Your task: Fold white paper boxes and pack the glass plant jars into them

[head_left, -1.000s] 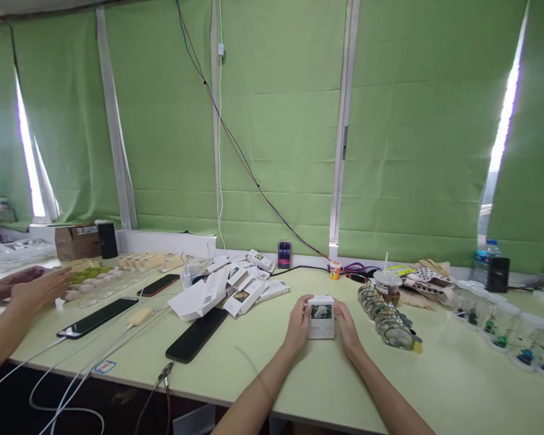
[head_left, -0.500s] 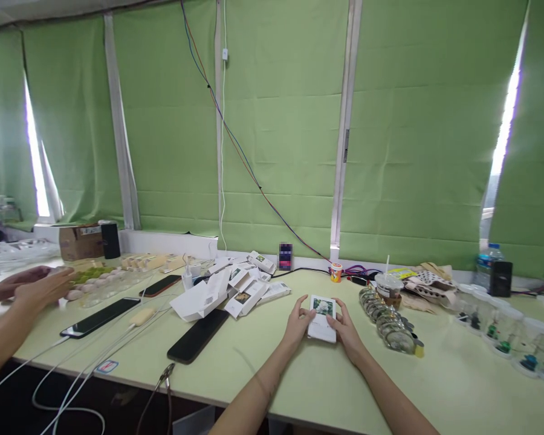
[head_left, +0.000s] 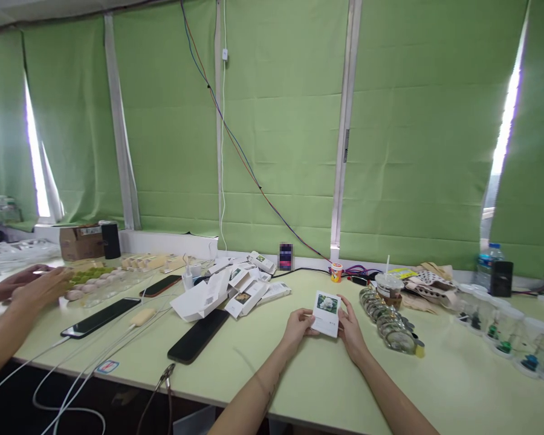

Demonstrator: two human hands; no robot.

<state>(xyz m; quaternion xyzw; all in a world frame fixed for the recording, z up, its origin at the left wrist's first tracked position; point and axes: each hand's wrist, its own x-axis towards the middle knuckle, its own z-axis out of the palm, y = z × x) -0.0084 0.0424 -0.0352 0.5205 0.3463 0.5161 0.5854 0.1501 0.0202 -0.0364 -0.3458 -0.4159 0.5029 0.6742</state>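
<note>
Left hand: the left hand [head_left: 298, 329] is curled narrow, and its fingertips touch the lower left edge of the box [head_left: 325, 315].
Right hand: the right hand [head_left: 351, 332] is half closed along the right edge of the same box, with one finger up near the top corner; so both hands hold it together.
Box: it is white and flat, with a photo [head_left: 327, 303] of a white flower among dark green leaves on the upper part; the small print below is too small for reading.
Box position: between the two hands, tilted slightly, above the near middle part of the worktop [head_left: 240, 380].
Around: the pile of white boxes [head_left: 245, 287] lies to the left, the glass discs [head_left: 390, 323] to the right.
</note>
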